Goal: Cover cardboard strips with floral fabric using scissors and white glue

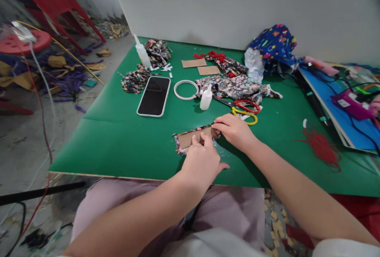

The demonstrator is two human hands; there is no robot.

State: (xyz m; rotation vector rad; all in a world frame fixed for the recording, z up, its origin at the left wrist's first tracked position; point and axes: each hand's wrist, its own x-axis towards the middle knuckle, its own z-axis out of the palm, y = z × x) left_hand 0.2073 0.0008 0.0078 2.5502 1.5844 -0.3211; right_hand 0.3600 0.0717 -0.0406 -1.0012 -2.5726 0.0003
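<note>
On the near middle of the green bench (113,142), a brown cardboard strip (185,140) lies on floral fabric (179,149) that shows around its edges. The left hand (203,156) is open, fingertips resting on the cardboard and thumb spread to the right, while the right hand (234,130) bends its fingers over the strip's right end, whether pinching I cannot tell. Farther off stand a small white bottle (206,99) and, to its right, scissors (246,106) lying flat.

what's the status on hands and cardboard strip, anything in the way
Left fingers on cardboard strip, right fingers at its right end. Strip lying on patterned fabric. Small bottle and scissors beyond, apart from it.
</note>
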